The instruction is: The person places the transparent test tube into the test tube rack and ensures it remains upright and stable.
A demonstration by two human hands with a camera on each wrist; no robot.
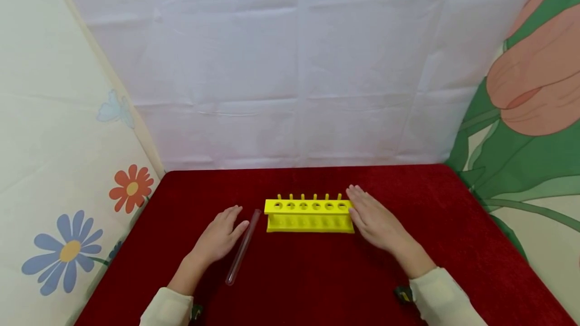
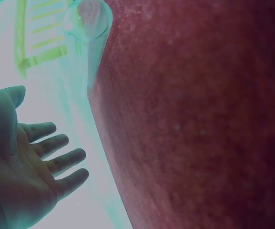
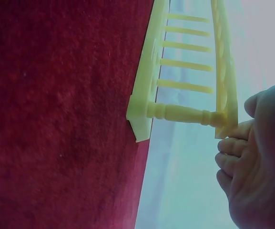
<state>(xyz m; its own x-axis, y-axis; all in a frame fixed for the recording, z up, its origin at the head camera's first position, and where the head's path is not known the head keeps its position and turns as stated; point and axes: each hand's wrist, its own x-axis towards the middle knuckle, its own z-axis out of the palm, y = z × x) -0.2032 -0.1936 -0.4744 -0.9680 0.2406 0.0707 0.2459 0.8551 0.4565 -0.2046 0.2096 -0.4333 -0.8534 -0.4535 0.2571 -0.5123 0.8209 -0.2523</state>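
The head view shows a bright yellow plastic test-tube rack [image 1: 310, 212] upright, below the centre of the frame, its broad lower plate flat on the dark red velvety tablecloth [image 1: 308, 280], which probably keeps it steady. A long, narrow, clear tube [image 1: 243, 248] lies slantwise left of the rack, likely because so slim a round form would not stand unsupported. The left hand [image 1: 220, 235], lower left of centre, grasps nothing; its fingers are extended, the thumb nearest the tube. The right hand [image 1: 378, 223], lower right of centre, also grasps nothing, fingers extended beside the rack's right end. A hand there could brace the rack against sliding, though whether it presses I cannot tell.
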